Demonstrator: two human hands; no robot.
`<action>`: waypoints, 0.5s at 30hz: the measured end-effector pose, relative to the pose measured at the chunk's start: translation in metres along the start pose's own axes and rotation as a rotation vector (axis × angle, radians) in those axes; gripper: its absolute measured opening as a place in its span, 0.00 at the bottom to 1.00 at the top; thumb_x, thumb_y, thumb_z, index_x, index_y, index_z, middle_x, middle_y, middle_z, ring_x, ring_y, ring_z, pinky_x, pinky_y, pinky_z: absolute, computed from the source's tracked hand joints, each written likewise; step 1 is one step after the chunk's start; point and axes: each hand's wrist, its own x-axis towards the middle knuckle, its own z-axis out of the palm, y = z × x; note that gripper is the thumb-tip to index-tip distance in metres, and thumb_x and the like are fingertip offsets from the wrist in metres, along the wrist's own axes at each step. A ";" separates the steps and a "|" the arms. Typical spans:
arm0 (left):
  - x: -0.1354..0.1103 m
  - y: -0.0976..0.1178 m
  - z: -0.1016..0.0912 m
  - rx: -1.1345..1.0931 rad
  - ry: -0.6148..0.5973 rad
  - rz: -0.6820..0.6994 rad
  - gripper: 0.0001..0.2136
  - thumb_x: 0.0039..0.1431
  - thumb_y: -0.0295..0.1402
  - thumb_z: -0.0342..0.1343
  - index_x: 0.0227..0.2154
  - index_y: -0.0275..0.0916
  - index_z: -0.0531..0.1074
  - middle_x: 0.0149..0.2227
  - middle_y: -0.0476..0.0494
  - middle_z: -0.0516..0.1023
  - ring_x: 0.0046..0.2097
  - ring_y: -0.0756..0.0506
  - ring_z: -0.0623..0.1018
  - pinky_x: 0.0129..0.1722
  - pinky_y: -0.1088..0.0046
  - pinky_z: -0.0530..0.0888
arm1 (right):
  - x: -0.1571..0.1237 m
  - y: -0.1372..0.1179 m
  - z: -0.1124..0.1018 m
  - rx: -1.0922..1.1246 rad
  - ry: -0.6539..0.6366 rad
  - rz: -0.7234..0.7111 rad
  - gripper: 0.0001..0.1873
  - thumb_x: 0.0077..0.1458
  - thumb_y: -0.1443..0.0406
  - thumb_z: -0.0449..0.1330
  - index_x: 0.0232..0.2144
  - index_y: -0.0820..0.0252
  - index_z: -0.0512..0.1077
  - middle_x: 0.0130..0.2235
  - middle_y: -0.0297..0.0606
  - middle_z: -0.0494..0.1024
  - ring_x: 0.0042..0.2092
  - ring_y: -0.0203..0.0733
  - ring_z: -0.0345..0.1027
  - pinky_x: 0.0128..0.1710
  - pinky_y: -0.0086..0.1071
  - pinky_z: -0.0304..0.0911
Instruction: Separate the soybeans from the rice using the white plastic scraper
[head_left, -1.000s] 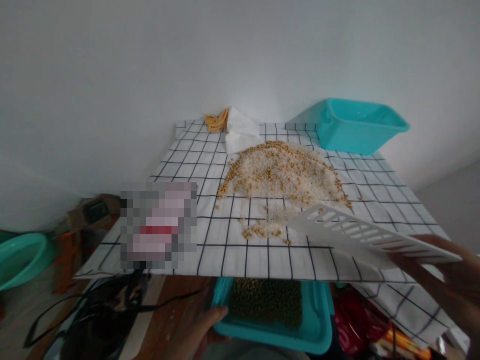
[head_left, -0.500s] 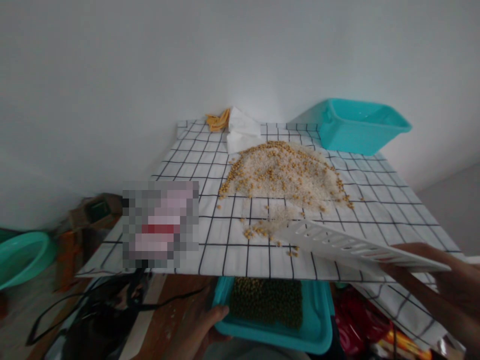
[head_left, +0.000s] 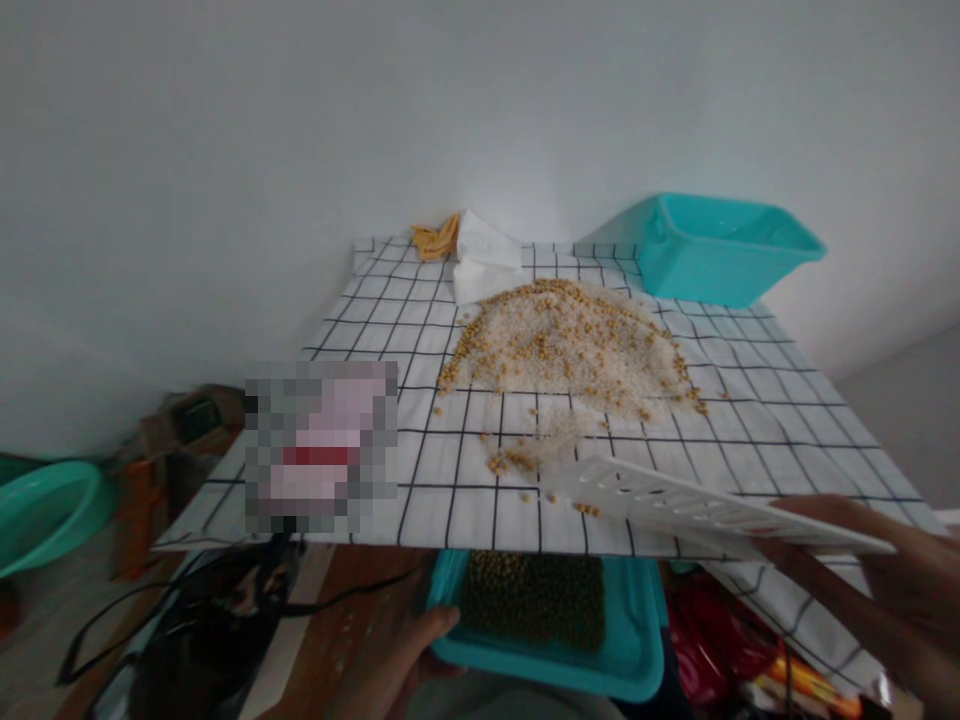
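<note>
My left hand (head_left: 409,650) grips the left rim of a teal plastic tub (head_left: 630,675), held just below the table's front edge. Dark green beans (head_left: 536,605) and some yellow ones lie inside it. My right hand (head_left: 855,545) is closed around the right end of a white slotted plastic board (head_left: 697,505), tilted with its lower edge at the cloth near the front of the table. By the board's left end lies a small patch of grains and yellow beans (head_left: 517,458). Behind it spreads a large heap of white rice mixed with yellow soybeans (head_left: 566,345).
A checked cloth (head_left: 420,460) covers the table. At the back right stands a teal bin (head_left: 697,265); white tissue (head_left: 484,260) and a yellow cloth (head_left: 436,240) lie at the back. A blurred-out object (head_left: 322,445) is on the left. A green basin (head_left: 52,510) stands lower left.
The white board has moved slightly down toward the table's front edge with my right hand. A few yellow beans beside it have shifted. My left hand and the tub have barely moved.
</note>
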 end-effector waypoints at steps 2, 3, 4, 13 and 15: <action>0.000 -0.002 0.000 0.012 0.008 0.005 0.34 0.40 0.33 0.68 0.56 0.43 0.73 0.32 0.45 0.87 0.25 0.43 0.79 0.17 0.74 0.74 | 0.002 -0.001 -0.001 0.019 0.010 0.001 0.22 0.55 0.44 0.55 0.28 0.47 0.81 0.27 0.38 0.83 0.26 0.51 0.79 0.24 0.35 0.76; 0.000 -0.002 0.000 0.021 0.009 0.001 0.34 0.40 0.33 0.69 0.56 0.42 0.73 0.31 0.45 0.87 0.26 0.42 0.80 0.17 0.74 0.74 | 0.003 -0.001 -0.002 0.024 0.012 -0.018 0.25 0.57 0.43 0.52 0.28 0.47 0.82 0.27 0.39 0.83 0.26 0.51 0.79 0.23 0.34 0.76; 0.000 -0.002 0.000 0.028 0.010 -0.004 0.34 0.40 0.33 0.69 0.56 0.42 0.73 0.31 0.45 0.87 0.27 0.41 0.81 0.17 0.73 0.74 | 0.004 -0.001 -0.002 0.030 0.005 -0.046 0.26 0.58 0.43 0.50 0.28 0.47 0.82 0.27 0.39 0.83 0.25 0.50 0.79 0.23 0.33 0.76; -0.003 0.001 0.000 0.030 -0.007 -0.001 0.29 0.43 0.34 0.67 0.53 0.41 0.75 0.35 0.44 0.88 0.31 0.40 0.83 0.19 0.74 0.75 | 0.001 -0.003 -0.001 -0.028 -0.028 -0.044 0.14 0.51 0.49 0.62 0.29 0.47 0.82 0.30 0.38 0.84 0.29 0.52 0.80 0.25 0.34 0.77; -0.002 -0.001 -0.001 0.034 -0.015 0.000 0.31 0.43 0.34 0.67 0.55 0.42 0.73 0.34 0.45 0.88 0.29 0.41 0.81 0.19 0.74 0.75 | -0.001 0.004 -0.003 -0.068 -0.077 -0.090 0.12 0.51 0.53 0.63 0.33 0.48 0.82 0.33 0.38 0.85 0.31 0.53 0.81 0.26 0.36 0.78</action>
